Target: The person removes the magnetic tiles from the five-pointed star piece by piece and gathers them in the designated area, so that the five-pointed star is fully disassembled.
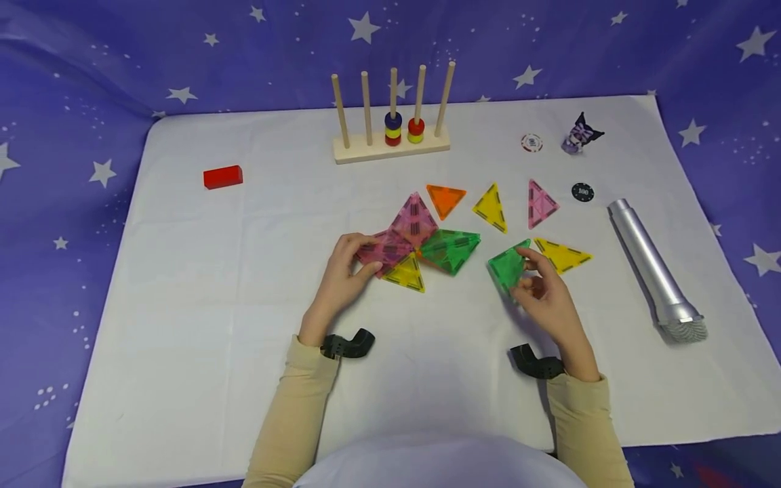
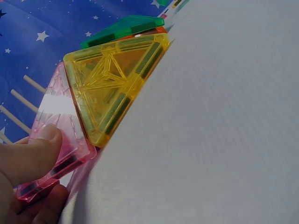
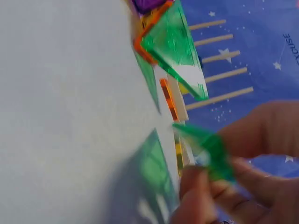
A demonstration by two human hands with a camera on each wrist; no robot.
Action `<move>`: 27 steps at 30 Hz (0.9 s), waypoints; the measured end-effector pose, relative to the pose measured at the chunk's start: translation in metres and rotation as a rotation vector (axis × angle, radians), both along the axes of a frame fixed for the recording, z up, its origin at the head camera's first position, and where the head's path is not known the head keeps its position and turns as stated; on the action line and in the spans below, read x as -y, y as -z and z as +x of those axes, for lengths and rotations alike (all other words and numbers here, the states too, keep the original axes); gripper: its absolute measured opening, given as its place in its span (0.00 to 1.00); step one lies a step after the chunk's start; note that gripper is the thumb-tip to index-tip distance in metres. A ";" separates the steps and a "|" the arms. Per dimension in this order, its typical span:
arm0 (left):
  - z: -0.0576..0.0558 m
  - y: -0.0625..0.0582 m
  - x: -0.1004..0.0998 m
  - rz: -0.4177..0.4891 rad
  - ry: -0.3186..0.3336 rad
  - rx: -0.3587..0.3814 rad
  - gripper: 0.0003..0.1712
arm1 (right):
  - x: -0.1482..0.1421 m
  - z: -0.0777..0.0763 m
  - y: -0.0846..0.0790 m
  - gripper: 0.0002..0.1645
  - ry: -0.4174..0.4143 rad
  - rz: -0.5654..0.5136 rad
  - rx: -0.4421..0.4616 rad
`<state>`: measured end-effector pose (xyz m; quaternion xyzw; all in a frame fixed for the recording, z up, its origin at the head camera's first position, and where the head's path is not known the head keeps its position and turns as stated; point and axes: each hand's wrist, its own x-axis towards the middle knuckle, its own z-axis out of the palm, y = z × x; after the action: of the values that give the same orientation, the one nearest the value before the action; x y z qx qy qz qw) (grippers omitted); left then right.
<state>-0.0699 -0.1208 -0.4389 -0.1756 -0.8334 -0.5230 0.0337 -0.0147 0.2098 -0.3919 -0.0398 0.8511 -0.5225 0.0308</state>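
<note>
On the table, several translucent magnetic tiles form a joined cluster: pink ones (image 1: 415,220), a yellow triangle (image 1: 405,273) and a green piece (image 1: 451,251) with orange beneath it. My left hand (image 1: 342,274) grips the pink tile (image 2: 60,116) at the cluster's left end, thumb on its upper face and fingers underneath. To the right of the cluster, my right hand (image 1: 546,298) pinches a separate green triangular tile (image 3: 205,147) between thumb and fingers. That tile is tilted and raised, casting a green-tinted shadow on the cloth in the right wrist view.
Loose orange (image 1: 445,200), yellow (image 1: 491,207) and pink (image 1: 540,203) triangles lie behind; another yellow triangle (image 1: 563,255) sits by my right hand. Farther out are a peg stand (image 1: 390,150), red block (image 1: 222,177), silver microphone (image 1: 655,264), two chips (image 1: 582,192) and a figurine (image 1: 579,135).
</note>
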 end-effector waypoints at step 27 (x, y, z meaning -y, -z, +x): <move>0.000 0.000 0.000 -0.009 -0.008 0.013 0.21 | -0.001 -0.017 0.002 0.35 -0.122 0.231 -0.013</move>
<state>-0.0702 -0.1209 -0.4388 -0.1689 -0.8366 -0.5202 0.0296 -0.0320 0.2110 -0.3940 -0.0909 0.9019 -0.4177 0.0612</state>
